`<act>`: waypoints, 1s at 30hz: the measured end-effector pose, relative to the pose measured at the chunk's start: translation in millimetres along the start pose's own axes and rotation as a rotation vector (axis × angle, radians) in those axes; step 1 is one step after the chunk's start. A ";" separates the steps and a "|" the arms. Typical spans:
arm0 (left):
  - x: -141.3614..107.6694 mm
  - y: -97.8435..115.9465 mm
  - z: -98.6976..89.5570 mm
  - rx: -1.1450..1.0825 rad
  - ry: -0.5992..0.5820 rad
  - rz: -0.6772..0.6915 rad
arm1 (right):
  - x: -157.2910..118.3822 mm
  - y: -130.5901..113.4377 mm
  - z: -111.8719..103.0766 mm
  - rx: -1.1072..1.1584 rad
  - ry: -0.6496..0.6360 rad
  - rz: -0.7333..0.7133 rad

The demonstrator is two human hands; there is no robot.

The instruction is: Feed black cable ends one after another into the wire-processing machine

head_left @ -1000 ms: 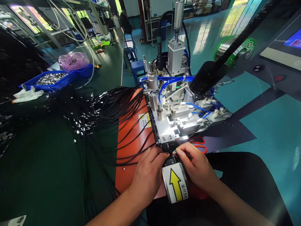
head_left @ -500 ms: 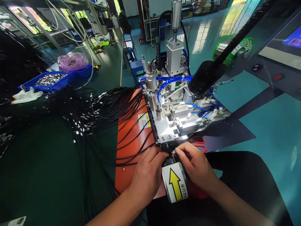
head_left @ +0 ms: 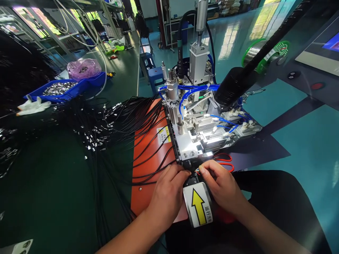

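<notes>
My left hand [head_left: 169,192] is closed at the machine's front track, its fingertips pressed down on the end of a black cable whose tip they mostly hide. Thin coloured wires [head_left: 197,171] fan out of that end into the gap between my hands. On the far side of the gap, my right hand [head_left: 221,181] pinches the wire tips between thumb and forefinger. Just below is a white plate with a yellow arrow [head_left: 198,204]. The metal machine [head_left: 201,130] with blue air tubes stands directly beyond my fingers.
Black cables [head_left: 150,151] lie across an orange plate [head_left: 143,201] on the left. Red-handled scissors [head_left: 225,167] sit right of the machine. Farther back are a blue tray of metal parts [head_left: 59,90], a white glove [head_left: 33,106] and a green solder spool [head_left: 265,54]. A black hose [head_left: 230,88] slants overhead.
Both hands keep nearly the same place and hold on the cable and wires. The whole view has shifted slightly to the right.
</notes>
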State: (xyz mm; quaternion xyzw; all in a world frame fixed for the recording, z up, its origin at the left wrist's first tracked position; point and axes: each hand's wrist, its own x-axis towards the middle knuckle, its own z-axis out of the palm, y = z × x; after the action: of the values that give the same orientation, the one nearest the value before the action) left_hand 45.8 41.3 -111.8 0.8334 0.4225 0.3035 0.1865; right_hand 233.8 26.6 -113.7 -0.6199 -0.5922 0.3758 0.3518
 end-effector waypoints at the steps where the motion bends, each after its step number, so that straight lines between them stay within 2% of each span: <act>1: 0.0 -0.3 0.4 -0.001 0.000 0.003 | 0.1 -0.4 -0.7 -0.001 -0.006 0.001; 22: -2.7 -1.9 1.7 -0.004 0.011 0.022 | 2.5 2.0 -2.5 -0.038 -0.028 -0.056; 30: -2.7 -1.6 2.6 0.009 -0.037 -0.034 | 2.3 3.7 3.0 -0.031 -0.014 -0.039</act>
State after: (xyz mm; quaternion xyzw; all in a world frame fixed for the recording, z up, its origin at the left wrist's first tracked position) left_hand 45.4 39.8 -115.6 0.8324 0.4344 0.2830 0.1957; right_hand 233.0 28.7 -118.5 -0.6109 -0.6125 0.3640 0.3452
